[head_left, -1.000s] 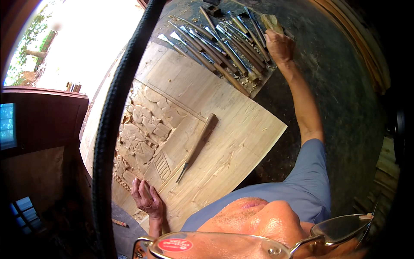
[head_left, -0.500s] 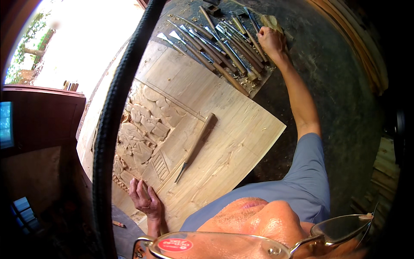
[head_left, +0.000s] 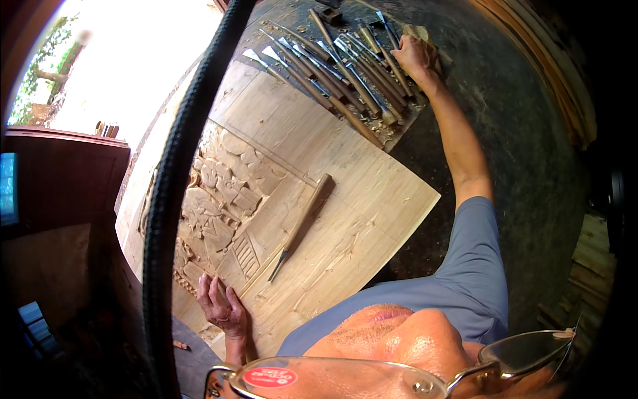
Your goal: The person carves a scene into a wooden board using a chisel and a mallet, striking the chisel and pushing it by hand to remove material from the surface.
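A carved wooden panel (head_left: 359,199) lies before me, with figures in relief (head_left: 219,193) on its left part. My left hand (head_left: 222,311) rests on the panel's near left edge, fingers stretched out and slightly apart. One chisel (head_left: 307,214) with a wooden handle lies alone on the panel, touched by neither hand. At the far right, my right hand (head_left: 417,58) is closed beside the end of a row of carving chisels (head_left: 359,76). What its fingers grip, if anything, is hidden. A tan block (head_left: 417,32) sits just behind that hand.
Wood shavings lie among the chisels. A small dark tool (head_left: 329,14) is at the far edge. Long boards (head_left: 551,66) stand at the far right. A black cord (head_left: 176,166) crosses the view on the left. A pencil (head_left: 181,345) lies by the near left corner.
My right hand has shifted slightly left toward the chisels. My left hand and the chisel on the panel have stayed where they were.
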Available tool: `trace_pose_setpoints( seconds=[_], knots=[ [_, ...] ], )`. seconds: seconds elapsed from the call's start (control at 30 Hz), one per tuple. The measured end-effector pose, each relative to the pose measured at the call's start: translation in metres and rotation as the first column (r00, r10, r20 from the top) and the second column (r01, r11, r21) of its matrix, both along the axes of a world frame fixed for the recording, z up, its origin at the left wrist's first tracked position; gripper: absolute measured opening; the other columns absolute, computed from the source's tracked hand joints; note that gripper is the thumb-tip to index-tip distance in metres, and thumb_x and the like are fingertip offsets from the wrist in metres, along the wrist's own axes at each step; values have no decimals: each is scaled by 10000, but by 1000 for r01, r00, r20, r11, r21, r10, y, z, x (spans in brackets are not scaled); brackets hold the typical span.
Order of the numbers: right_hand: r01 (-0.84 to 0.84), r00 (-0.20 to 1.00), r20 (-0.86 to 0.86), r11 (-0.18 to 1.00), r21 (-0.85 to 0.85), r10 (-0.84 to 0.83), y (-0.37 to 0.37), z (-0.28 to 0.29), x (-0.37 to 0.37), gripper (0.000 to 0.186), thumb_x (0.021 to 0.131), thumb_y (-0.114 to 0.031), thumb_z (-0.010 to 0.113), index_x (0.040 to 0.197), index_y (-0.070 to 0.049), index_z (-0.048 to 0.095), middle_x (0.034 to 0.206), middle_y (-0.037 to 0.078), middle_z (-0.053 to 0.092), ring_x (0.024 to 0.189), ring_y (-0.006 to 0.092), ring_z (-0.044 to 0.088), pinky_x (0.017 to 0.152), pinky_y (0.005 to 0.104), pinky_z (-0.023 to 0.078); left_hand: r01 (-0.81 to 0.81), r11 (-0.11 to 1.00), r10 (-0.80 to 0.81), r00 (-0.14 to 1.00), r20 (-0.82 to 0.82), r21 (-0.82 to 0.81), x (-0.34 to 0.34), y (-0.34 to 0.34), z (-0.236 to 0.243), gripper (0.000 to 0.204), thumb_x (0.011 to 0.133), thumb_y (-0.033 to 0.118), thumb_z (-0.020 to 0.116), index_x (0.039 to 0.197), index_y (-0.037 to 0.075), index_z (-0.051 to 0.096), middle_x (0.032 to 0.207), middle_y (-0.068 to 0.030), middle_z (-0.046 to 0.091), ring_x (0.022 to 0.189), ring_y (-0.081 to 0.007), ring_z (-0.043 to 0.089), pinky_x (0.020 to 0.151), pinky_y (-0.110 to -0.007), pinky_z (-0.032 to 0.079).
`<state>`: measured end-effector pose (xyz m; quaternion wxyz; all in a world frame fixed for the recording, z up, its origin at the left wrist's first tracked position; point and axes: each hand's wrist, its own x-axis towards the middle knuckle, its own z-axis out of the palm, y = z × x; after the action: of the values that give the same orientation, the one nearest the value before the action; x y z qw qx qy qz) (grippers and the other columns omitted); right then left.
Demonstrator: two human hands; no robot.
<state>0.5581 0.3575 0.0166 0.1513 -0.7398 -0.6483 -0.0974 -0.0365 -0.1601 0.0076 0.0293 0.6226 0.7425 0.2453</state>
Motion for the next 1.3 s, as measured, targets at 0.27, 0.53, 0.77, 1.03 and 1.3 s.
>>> trace_pose_setpoints(
  seconds=[0.27, 0.53, 0.77, 1.03, 1.3],
  knots=[
    [33, 999, 26, 961, -276, -27, -9, 50, -39, 400, 866, -325, 762, 1023, 35, 835, 1003, 338, 792, 963, 489, 799, 871, 588, 635, -13, 1000, 13, 1000, -18, 20, 1, 1, 6, 454, 917, -29, 736, 1368, 23, 708, 1526, -221, 641, 1437, -428, 590, 1239, -539, 444],
    [-278, 948, 186, 956, 92, 258, 6, 62, -39, 215, 1030, -354, 775, 1145, -172, 777, 936, 160, 806, 914, 446, 777, 745, 567, 597, -16, 1000, 16, 999, -34, 4, -5, 0, 5, 451, 931, -16, 739, 1378, 43, 714, 1543, -200, 640, 1447, -408, 594, 1246, -518, 442],
    [-464, 728, 607, 881, 91, 320, 65, 92, -14, 322, 1045, -356, 776, 1363, -305, 789, 1103, 126, 836, 951, 372, 815, 793, 528, 645, 2, 1000, -3, 1000, -10, -4, 0, 7, 4, 440, 946, 0, 748, 1382, 52, 717, 1542, -199, 643, 1452, -409, 593, 1247, -521, 441],
    [-491, 714, 558, 871, -31, 422, 72, 95, -51, 344, 1096, -324, 711, 1434, -279, 758, 1010, 70, 816, 803, 230, 722, 678, 423, 568, 12, 1000, -11, 999, -42, 28, -14, -3, 0, 474, 906, 18, 795, 1373, 55, 725, 1524, -198, 651, 1416, -418, 617, 1185, -506, 496],
    [-381, 916, 198, 912, 155, 349, -67, 168, -59, 370, 1147, -291, 646, 1506, -253, 727, 917, 15, 796, 655, 89, 628, 562, 318, 490, 124, 986, -130, 990, 47, 114, -8, 21, 7, 358, 960, 134, 814, 1299, 35, 756, 1387, -190, 730, 1310, -399, 682, 1135, -494, 531]
  ],
)
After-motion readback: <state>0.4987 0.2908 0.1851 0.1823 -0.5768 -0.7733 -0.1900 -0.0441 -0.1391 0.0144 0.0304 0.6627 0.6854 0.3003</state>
